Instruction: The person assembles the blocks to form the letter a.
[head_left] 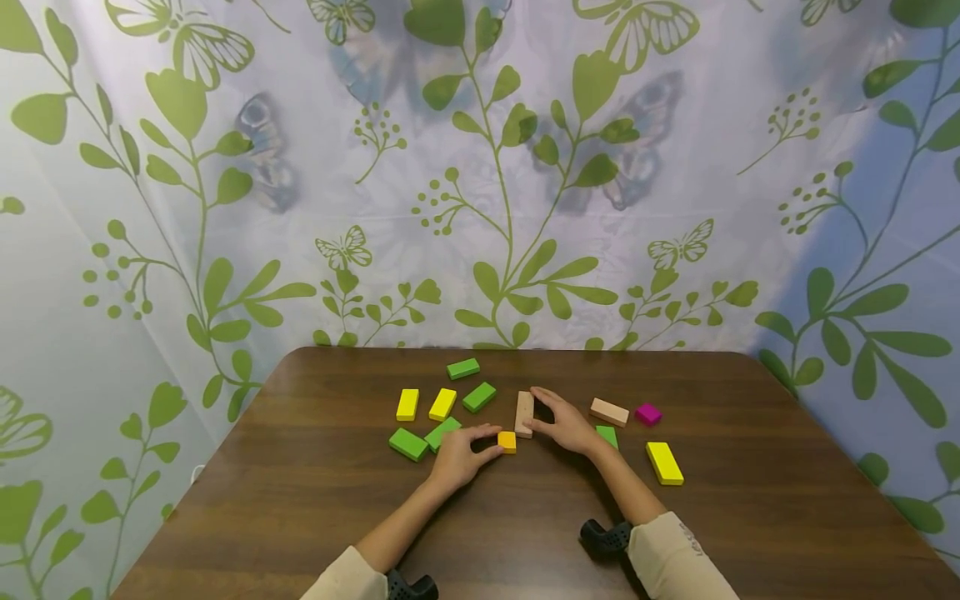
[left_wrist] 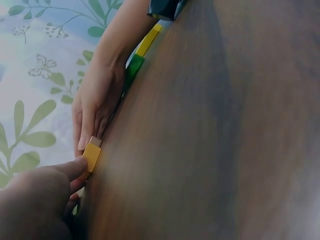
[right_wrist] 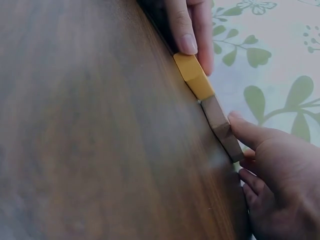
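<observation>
Near the middle of the table, my left hand pinches a small orange block at its left side with thumb and index finger. My right hand holds a long plain wooden block, the thumb at its near right side and the index finger by its far end. Both blocks lie on the tabletop, the orange one by the near left end of the wooden one. In the right wrist view, the orange block and wooden block appear end to end; the left wrist view shows the thumb against the orange block.
Left of the hands lie yellow blocks and several green blocks. To the right are another plain wooden block, a magenta block, a yellow block and a green block partly behind my right wrist. A patterned curtain hangs behind the table.
</observation>
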